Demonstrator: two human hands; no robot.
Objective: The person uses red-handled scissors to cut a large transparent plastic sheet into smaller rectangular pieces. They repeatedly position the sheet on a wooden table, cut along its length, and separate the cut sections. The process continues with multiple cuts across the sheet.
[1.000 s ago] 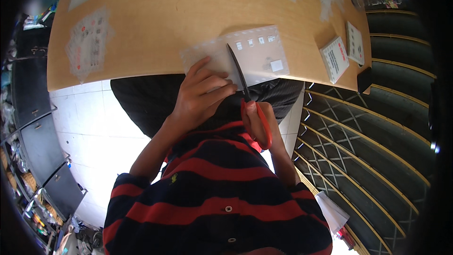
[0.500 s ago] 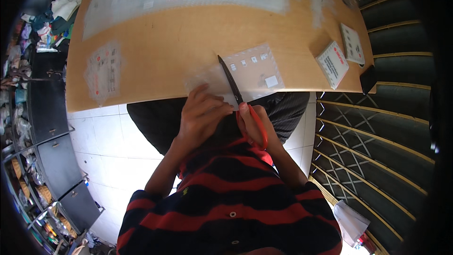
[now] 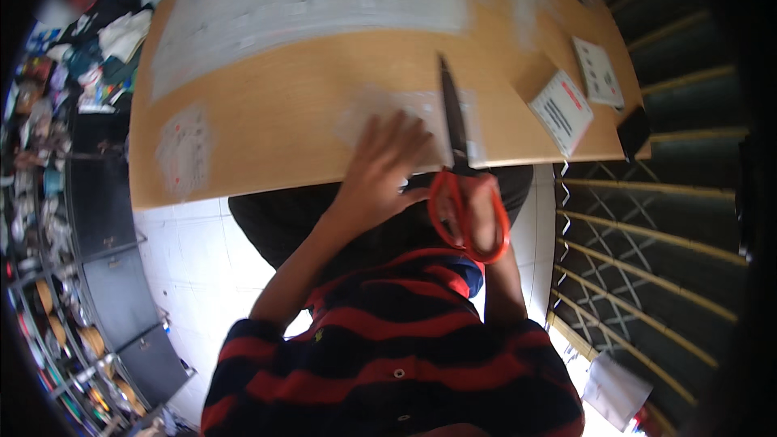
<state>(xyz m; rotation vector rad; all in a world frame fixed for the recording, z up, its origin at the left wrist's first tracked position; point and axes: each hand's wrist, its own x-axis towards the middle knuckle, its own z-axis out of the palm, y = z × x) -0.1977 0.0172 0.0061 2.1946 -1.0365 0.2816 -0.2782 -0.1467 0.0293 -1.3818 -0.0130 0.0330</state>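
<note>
My right hand [image 3: 483, 202] holds a pair of scissors [image 3: 454, 113] by its red handles. The dark blades point away from me, close together, above the right part of a clear printed plastic sheet [image 3: 421, 100]. That sheet lies at the near edge of the wooden table, its prints blurred. Over its left part is my left hand [image 3: 374, 168], fingers apart and smeared by motion, with nothing seen in it. Whether the fingers press on the plastic I cannot tell.
A large translucent sheet [image 3: 307, 12] covers the table's [image 3: 267, 113] far side. Cut plastic pieces [image 3: 184, 150] lie at the left. Two white printed packs [image 3: 564, 117] and a black object [image 3: 634, 133] sit near the right edge. Crowded shelves [image 3: 48, 194] stand left, a folding gate [image 3: 639, 251] right.
The scissors have moved right and lifted off the sheet's middle, turning more upright. My left hand has moved forward and right, its fingers spreading over the plastic. The whole view has shifted slightly.
</note>
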